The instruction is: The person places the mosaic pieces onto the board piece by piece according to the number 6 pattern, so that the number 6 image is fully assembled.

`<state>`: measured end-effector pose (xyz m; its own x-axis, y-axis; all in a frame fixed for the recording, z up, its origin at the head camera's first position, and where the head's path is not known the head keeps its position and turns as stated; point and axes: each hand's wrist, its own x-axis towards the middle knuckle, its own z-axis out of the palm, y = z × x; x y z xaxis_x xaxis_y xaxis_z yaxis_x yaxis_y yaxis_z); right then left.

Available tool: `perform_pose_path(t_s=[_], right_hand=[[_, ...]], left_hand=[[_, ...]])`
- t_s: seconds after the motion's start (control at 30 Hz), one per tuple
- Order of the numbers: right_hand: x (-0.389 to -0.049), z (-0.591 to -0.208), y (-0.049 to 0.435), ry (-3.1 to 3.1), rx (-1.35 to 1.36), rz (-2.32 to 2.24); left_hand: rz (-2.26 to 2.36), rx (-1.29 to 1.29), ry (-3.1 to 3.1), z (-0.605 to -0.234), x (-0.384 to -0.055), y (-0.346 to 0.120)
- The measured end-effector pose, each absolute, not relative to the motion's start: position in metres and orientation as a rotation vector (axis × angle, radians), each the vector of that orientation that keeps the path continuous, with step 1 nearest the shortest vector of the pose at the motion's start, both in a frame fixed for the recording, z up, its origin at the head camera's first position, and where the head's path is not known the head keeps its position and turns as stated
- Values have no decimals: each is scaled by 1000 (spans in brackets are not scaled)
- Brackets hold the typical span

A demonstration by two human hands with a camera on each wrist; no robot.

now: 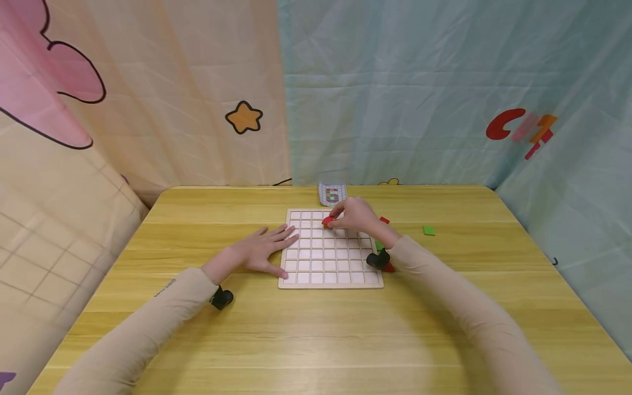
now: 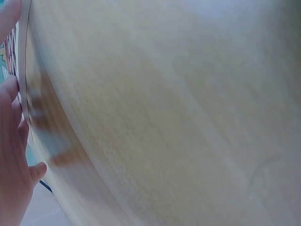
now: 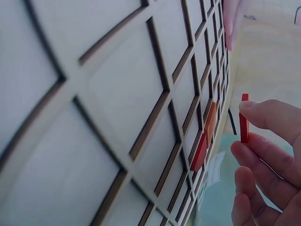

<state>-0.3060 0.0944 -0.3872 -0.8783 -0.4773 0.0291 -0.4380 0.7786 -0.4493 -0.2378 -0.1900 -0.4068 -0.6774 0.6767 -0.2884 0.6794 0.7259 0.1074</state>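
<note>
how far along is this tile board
Early on, it seems. Done: a red tile and an orange tile lie on the board. In hand: the right hand pinches another red tile. Left: most squares look bare, and a green piece and more lie beside the board.

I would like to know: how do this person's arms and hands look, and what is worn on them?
Both arms wear long, plain beige sleeves, left sleeve and right sleeve. The left hand and right hand wear no gloves. Small black attachments, left attachment and right attachment, stick out at the wrists.
</note>
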Motion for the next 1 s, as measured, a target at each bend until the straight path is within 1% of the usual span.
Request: perform_pose_path(t_s=[0.53, 1.0], right_hand=[[-311, -389, 76, 2836, -743, -640], [-318, -397, 73, 2821, -694, -619]], left_hand=[[-2, 1056, 2623, -406, -238, -188], [21, 1051, 2624, -406, -237, -187]])
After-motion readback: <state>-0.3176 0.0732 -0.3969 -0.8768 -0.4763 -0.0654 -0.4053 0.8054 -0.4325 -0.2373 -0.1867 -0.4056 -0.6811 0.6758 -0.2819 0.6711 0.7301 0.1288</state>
